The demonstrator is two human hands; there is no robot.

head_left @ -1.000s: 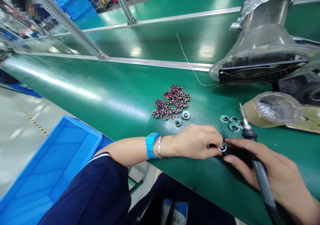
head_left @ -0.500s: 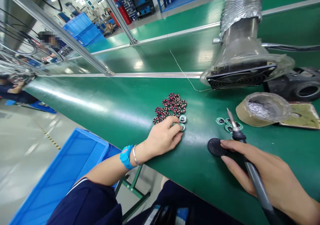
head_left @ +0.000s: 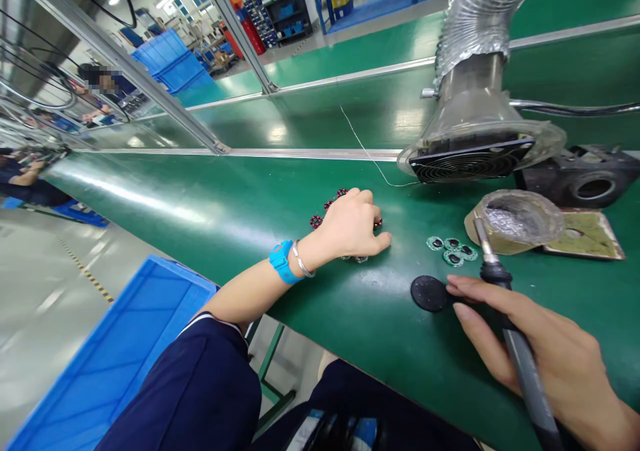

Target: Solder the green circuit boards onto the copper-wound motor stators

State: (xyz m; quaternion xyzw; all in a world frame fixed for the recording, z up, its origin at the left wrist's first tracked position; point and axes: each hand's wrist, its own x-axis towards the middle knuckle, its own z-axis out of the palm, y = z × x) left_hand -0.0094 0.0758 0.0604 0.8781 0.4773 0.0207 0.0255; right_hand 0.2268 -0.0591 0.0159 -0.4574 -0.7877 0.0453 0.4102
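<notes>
My left hand reaches over a cluster of small round red-and-black copper-wound coils and hides most of them. Its thumb stands apart from the bent fingers, whose tips are out of sight. Just below this hand, pale round pieces peek out. My right hand is closed around a soldering iron, tip pointing up and away. Beside its fingertips lies a flat black disc on the green table. Several small green-and-black ring-shaped boards rest left of the iron's tip.
A fume extractor hood with a foil duct overhangs the far side. Near it stand a tape-wrapped round container, a flat tray and a dark holder. A thin wire curves leftward. A blue crate sits lower left.
My left hand has left the pale round pieces and moved up over the coils, turning palm down. My right hand has shifted slightly right with the iron, away from the black disc.
</notes>
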